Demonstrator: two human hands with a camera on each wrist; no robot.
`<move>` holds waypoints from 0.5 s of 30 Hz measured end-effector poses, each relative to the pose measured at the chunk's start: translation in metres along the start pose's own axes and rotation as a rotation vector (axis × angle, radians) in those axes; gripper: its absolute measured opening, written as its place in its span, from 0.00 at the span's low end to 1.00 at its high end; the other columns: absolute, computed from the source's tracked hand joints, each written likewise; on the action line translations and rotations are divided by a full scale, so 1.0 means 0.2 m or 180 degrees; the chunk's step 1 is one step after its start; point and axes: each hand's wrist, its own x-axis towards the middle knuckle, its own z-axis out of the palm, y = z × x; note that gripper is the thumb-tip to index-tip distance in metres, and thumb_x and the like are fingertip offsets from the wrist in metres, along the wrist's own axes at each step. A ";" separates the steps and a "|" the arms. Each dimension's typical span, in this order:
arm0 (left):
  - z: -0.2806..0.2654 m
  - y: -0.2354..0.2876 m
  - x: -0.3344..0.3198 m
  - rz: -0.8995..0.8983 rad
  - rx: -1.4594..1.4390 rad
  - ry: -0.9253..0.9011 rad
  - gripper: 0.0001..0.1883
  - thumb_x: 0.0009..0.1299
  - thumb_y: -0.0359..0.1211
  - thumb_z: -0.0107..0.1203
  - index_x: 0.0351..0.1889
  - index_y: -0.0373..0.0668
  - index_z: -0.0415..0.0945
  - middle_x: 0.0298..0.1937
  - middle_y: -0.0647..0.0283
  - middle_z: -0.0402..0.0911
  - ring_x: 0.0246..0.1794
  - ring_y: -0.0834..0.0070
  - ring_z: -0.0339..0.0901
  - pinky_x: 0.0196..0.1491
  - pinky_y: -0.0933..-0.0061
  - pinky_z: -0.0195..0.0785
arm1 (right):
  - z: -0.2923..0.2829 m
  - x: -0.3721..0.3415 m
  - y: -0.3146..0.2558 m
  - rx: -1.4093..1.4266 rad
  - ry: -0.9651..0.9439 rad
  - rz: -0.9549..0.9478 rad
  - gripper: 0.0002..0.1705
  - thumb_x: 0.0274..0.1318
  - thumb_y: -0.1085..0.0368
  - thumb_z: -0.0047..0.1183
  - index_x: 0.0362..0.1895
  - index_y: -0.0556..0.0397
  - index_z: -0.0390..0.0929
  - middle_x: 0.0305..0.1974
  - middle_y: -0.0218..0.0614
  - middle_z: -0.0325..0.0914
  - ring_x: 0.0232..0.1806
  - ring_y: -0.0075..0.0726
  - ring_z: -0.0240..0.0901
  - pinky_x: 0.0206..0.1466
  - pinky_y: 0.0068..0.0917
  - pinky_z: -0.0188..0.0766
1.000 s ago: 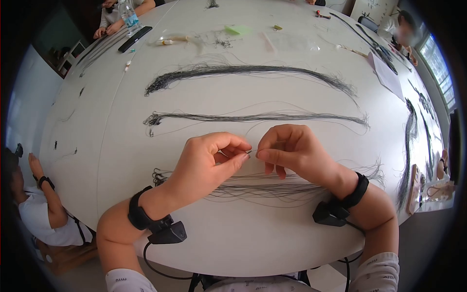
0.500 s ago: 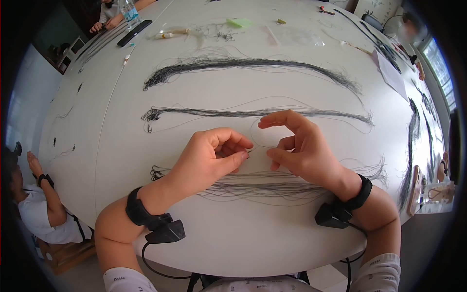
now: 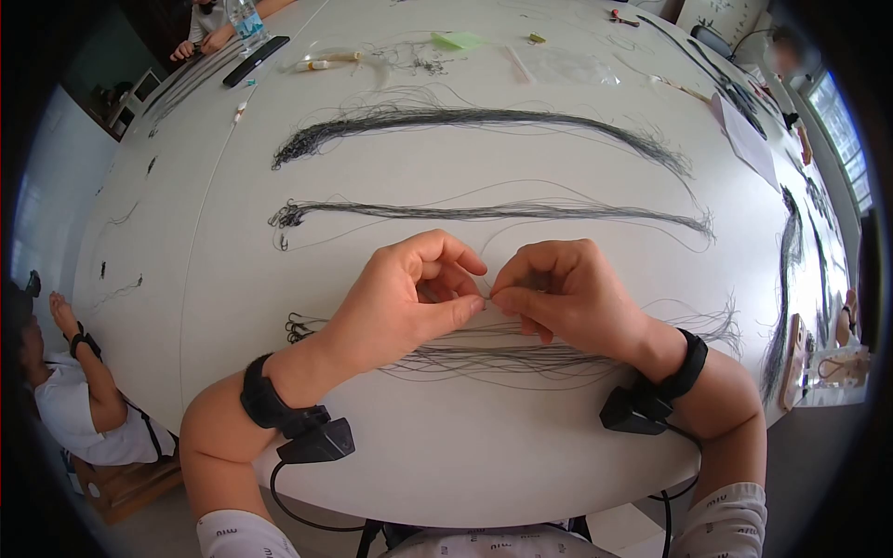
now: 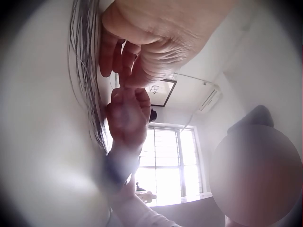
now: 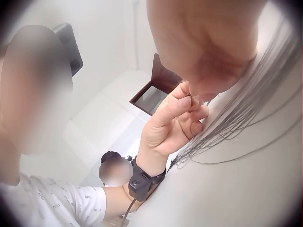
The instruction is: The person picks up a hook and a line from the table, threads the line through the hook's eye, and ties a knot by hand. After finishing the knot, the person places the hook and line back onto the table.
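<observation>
Over the near part of the white table point(image 3: 446, 446), my left hand point(image 3: 405, 293) pinches a small dark fish hook point(image 5: 191, 99) between thumb and forefinger, mostly hidden by the fingertips. My right hand point(image 3: 567, 288) meets it tip to tip, thumb and forefinger pinching the thin line at the hook. A loop of this fishing line point(image 3: 486, 244) curves up behind the fingers. Below both hands lies a loose bundle of hooked lines point(image 3: 502, 361), its dark hooks point(image 3: 298, 327) at the left end. Two more bundles lie beyond: a thin one point(image 3: 484, 216) and a thicker one point(image 3: 446, 118).
Farther back are a green paper point(image 3: 456, 41), a clear plastic bag point(image 3: 581, 71), a long black case point(image 3: 256, 62) and a water bottle point(image 3: 246, 28). A white sheet point(image 3: 744, 139) and more dark line bundles point(image 3: 789, 279) lie right. Another person point(image 3: 79, 400) sits at left.
My right hand moved away from the left with its fingers spread, then came back, and its fingertips now meet the left hand's. The left hand keeps its pinch on the hook.
</observation>
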 end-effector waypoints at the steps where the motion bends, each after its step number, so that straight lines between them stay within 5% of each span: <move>1: 0.00 0.00 0.00 0.0032 0.0021 -0.0020 0.12 0.61 0.26 0.58 0.41 0.39 0.70 0.31 0.67 0.78 0.32 0.85 0.73 0.37 0.83 0.66 | 0.00 0.00 0.00 -0.0001 -0.0003 0.0003 0.05 0.53 0.71 0.53 0.31 0.62 0.77 0.23 0.33 0.73 0.21 0.21 0.69 0.21 0.19 0.67; 15: -0.03 0.02 0.00 -0.0251 -0.0459 -0.0209 0.10 0.61 0.24 0.57 0.37 0.42 0.67 0.31 0.68 0.76 0.32 0.85 0.70 0.34 0.84 0.64 | 0.00 -0.01 0.01 -0.0133 0.0143 -0.0433 0.02 0.50 0.76 0.50 0.28 0.61 0.75 0.23 0.30 0.72 0.25 0.21 0.66 0.29 0.20 0.66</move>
